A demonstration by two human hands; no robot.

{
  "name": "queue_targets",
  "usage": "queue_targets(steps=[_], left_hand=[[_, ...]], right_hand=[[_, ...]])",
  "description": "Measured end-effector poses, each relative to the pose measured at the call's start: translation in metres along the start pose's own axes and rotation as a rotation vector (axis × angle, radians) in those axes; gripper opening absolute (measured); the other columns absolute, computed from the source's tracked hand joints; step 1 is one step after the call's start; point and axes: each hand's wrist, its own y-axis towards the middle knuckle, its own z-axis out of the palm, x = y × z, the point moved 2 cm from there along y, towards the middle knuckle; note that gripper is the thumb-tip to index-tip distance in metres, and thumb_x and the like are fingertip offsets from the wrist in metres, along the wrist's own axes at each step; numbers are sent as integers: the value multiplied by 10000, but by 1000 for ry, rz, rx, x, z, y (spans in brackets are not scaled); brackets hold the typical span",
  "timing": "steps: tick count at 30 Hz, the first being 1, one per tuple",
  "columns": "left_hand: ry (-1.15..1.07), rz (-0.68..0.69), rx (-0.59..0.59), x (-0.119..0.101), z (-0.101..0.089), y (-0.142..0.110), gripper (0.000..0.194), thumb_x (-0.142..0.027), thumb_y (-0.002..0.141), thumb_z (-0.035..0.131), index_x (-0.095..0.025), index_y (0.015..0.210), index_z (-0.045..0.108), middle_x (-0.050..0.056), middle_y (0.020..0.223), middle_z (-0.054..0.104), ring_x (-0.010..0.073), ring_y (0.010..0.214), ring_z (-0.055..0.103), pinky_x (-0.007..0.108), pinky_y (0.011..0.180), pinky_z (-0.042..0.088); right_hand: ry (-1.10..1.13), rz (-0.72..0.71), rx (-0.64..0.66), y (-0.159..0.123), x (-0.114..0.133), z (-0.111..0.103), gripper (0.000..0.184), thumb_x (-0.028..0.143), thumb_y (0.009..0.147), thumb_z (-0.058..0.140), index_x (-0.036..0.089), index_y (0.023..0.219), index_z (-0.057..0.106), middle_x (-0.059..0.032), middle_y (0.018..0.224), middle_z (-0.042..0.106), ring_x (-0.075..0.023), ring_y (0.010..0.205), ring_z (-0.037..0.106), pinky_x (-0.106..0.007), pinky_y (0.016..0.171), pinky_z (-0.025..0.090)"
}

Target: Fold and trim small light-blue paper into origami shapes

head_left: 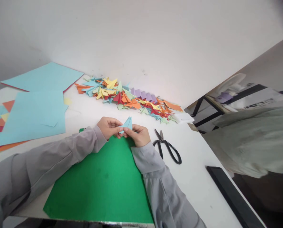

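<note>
Sleeves (50,164), seemingly folded paper (128,123) between grips (108,128) (140,135)

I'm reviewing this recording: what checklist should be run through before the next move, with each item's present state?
1. Left hand gripping the blue folded paper: ok.
2. Right hand gripping it too: ok.
3. Scissors apart from that paper: ok, lying to its right.
4. Scissors closed: not ok, blades stand apart.
5. Creases sharp and aligned: cannot tell, too small.

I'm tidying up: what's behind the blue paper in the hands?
Beyond the folded blue paper, on the white table, lies a pile of colourful paper planes; whatever the paper covers can't be seen.
</note>
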Motion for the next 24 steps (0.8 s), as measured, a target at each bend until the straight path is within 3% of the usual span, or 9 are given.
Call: queue_targets(steps=[9, 21, 24], left_hand=[[-18, 11, 65, -3, 3, -2, 359, -235, 393, 809, -78, 638, 599, 8, 440, 612, 124, 387, 573, 235, 398, 500], [115, 49, 60, 4, 0, -2, 279, -91, 452, 742, -84, 687, 593, 24, 541, 644, 120, 414, 589, 219, 409, 508], [109, 46, 80, 1, 1, -5, 272, -70, 450, 733, -88, 676, 583, 25, 541, 649, 121, 429, 597, 217, 425, 518]], right_hand=[[139, 28, 52, 4, -10, -2, 223, 365, 548, 741, 160, 550, 652, 4, 481, 609, -109, 437, 514, -250, 458, 403], [-76, -31, 14, -1, 3, 1, 303, 402, 591, 712, 158, 460, 588, 14, 427, 541, -86, 399, 428, -239, 417, 311], [-45, -13, 56, -1, 4, 1, 306, 415, 577, 718, 157, 467, 595, 14, 436, 546, -84, 401, 422, -236, 418, 302]])
